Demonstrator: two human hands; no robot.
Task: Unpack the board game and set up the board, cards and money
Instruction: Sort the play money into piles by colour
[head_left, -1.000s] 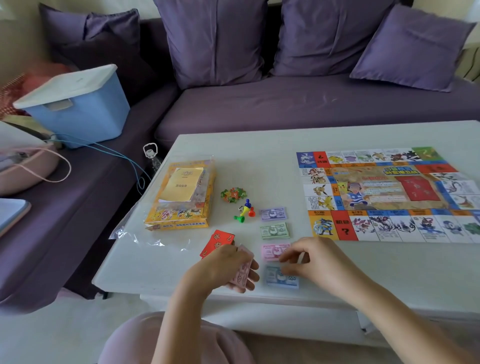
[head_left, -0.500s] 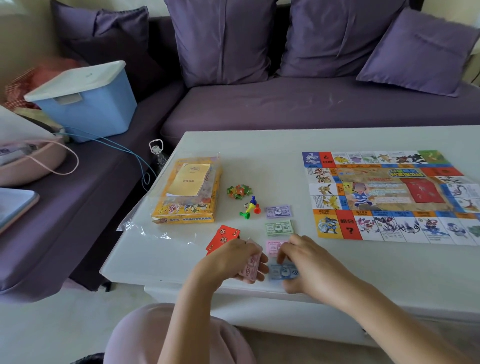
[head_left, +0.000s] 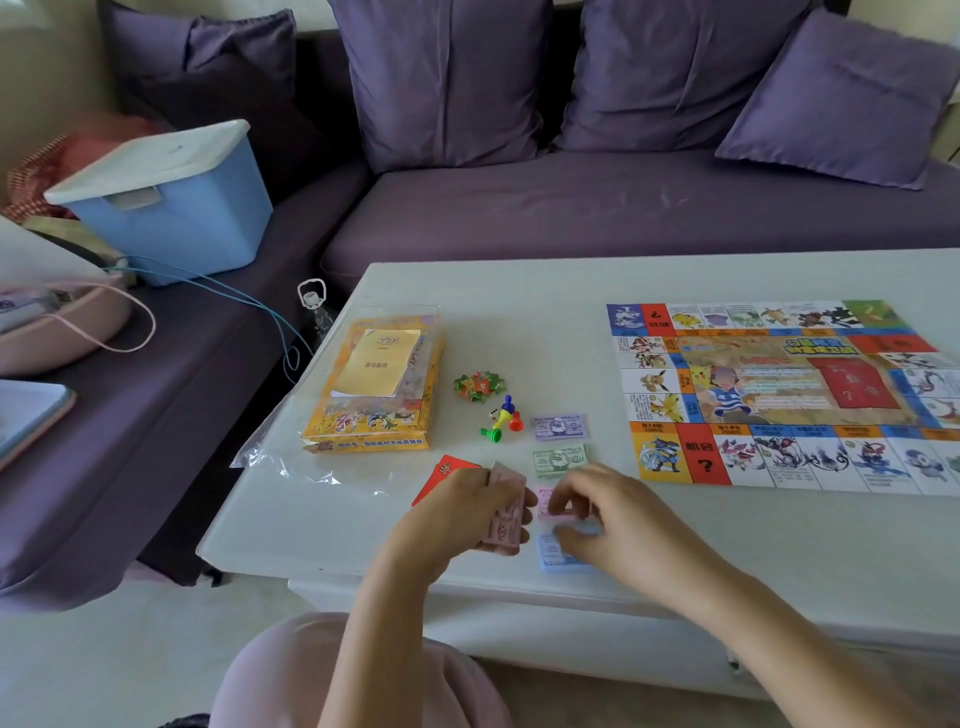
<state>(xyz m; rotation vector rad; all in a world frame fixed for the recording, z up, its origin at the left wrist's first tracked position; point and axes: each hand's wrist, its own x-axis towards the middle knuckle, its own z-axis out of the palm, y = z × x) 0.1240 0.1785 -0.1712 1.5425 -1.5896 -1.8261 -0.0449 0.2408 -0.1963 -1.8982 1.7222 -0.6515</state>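
Your left hand (head_left: 457, 512) grips a wad of notes (head_left: 506, 522) near the table's (head_left: 519, 291) front edge, likely as dealing stock; your right hand (head_left: 618, 525) curls over the pink pile (head_left: 545, 499), pinching or not I cannot tell; the board (head_left: 779, 395) lies towards the right edge.

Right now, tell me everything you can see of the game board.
The game board lies unfolded and flat on the pale table. It looks like a thin glossy printed sheet: a border of coloured squares with creatures and red question-mark squares, a sandy centre with a cartoon figure. Its right edge leaves the frame.
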